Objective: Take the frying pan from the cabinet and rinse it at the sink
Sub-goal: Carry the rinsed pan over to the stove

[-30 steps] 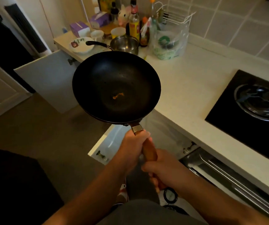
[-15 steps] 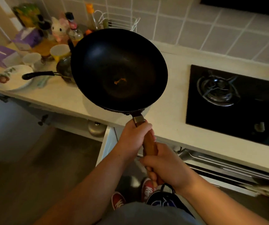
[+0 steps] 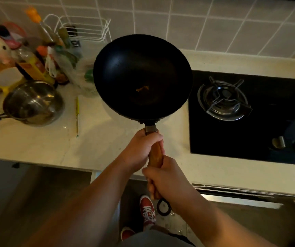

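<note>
The black frying pan has a wooden handle and a small orange speck on its inside. It hangs level above the pale countertop, just left of the stove. My left hand grips the handle close to the pan's metal collar. My right hand grips the same handle lower down, near its end ring. No sink is in view.
A black gas hob with a burner grate lies to the right. A steel saucepan, bottles, a yellow cup and a white wire rack crowd the counter's left. A chopstick lies beside them. Below left is an open cabinet.
The pan, still in both hands, has swung from over the open cabinet to the right, above the counter beside the hob. My view has turned right with it.
</note>
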The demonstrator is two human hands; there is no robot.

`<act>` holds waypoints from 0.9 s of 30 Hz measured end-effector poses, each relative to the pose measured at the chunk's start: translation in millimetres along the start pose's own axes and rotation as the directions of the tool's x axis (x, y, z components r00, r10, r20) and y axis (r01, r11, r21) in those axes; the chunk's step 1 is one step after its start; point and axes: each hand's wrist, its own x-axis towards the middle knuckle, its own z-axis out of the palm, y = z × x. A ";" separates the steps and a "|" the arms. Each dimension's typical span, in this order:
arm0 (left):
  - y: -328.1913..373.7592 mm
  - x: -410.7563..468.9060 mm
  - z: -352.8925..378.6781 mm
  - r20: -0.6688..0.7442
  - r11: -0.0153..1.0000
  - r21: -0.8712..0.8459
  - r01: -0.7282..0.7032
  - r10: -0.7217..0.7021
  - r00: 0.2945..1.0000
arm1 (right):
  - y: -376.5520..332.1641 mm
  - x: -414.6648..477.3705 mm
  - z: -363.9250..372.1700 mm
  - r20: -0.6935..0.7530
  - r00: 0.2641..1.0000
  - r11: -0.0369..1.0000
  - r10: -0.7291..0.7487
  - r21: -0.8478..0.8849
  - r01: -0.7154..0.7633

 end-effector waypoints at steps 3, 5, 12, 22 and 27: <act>-6.7 27.6 -8.3 0.011 0.999 0.002 0.032 -0.032 0.999 | -7.4 22.3 -0.9 -0.027 0.999 0.999 0.023 0.040 -0.022; -11.3 41.5 -13.4 0.021 0.999 -0.003 0.052 -0.052 0.998 | -9.7 34.0 -0.7 -0.049 0.997 0.997 0.054 0.063 -0.051; -21.0 66.7 -31.2 0.096 0.992 -0.049 0.115 -0.110 0.989 | -15.7 61.0 11.1 -0.108 0.988 0.991 0.110 0.090 -0.100; -27.0 77.8 -41.9 0.188 0.977 -0.099 0.188 -0.168 0.968 | -19.6 69.0 25.2 -0.175 0.973 0.972 0.148 0.209 -0.110; -33.2 76.8 -43.4 0.208 0.972 -0.125 0.200 -0.171 0.963 | -17.5 67.8 27.1 -0.180 0.971 0.969 0.155 0.217 -0.115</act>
